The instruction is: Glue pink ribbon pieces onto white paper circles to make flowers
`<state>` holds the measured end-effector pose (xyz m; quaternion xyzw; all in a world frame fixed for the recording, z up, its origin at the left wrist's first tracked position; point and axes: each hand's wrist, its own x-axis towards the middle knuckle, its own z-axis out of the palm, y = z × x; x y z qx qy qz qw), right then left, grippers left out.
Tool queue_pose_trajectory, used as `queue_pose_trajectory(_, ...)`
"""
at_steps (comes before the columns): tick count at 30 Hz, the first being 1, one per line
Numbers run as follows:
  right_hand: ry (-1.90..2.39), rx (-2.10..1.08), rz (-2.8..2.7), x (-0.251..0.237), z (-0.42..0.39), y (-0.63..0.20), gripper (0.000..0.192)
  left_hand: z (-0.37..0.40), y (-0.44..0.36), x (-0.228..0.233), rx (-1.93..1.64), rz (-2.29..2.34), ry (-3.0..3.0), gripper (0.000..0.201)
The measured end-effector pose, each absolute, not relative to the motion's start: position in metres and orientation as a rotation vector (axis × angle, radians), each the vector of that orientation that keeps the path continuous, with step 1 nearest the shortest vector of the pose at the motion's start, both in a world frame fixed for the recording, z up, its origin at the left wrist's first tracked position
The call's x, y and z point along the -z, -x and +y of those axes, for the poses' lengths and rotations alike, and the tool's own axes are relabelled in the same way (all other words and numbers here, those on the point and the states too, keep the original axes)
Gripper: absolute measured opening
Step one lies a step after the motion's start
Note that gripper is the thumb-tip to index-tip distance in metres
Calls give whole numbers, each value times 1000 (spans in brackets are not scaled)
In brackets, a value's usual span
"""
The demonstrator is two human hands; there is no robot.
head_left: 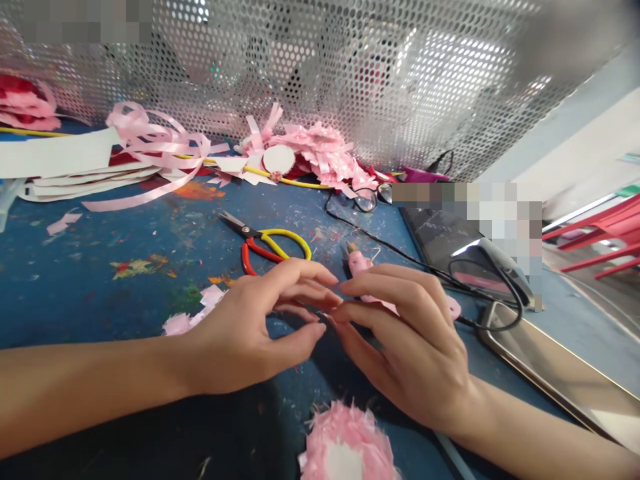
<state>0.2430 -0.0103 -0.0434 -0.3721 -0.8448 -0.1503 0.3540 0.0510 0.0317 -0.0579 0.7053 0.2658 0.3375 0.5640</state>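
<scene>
My left hand [255, 320] hovers over the blue table, its fingers curved and its thumb apart, with nothing visible in it. Close against its fingertips is my right hand [410, 340]; its thumb and index finger come together, and anything between them is too small to make out. Below the hands lies a fluffy pink ribbon piece [370, 433] with a white middle, cut off by the frame's bottom edge. A pink glue gun [359, 261] is partly hidden behind my right hand. Scissors [273, 241] with one red and one yellow handle lie beyond my left hand.
Pink ribbon scraps [187, 320] lie behind my left wrist. Loose ribbon [155, 137], white card pieces [65, 153] and a ruffled pink heap [320, 153] line the perforated metal panel [300, 60]. On the right are a black cable [380, 243], eyeglasses [366, 200] and a phone [550, 373].
</scene>
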Motion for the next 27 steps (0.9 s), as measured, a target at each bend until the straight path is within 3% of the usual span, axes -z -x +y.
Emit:
queue_pose_trajectory(6,1008,383,-2085,44,-8,-242,12,40,-53,50,-681,627,-1364,13)
queue_pose_trajectory(16,1017,149,-2044,45,-5,-246,15,48,-57,51,-857,715,-1208,17)
queue_pose_trajectory(21,1003,35,-2053,46,-3,-250,8,52,-57,50,-907,735,-1343,3)
queue_pose_trajectory(24,968,30,-2072,45,-3,-252,8,52,-56,51,-923,785,-1491,11)
queue_pose_trajectory(27,937,34,-2102,45,-5,-253,23,50,-55,52,-884,757,-1559,22)
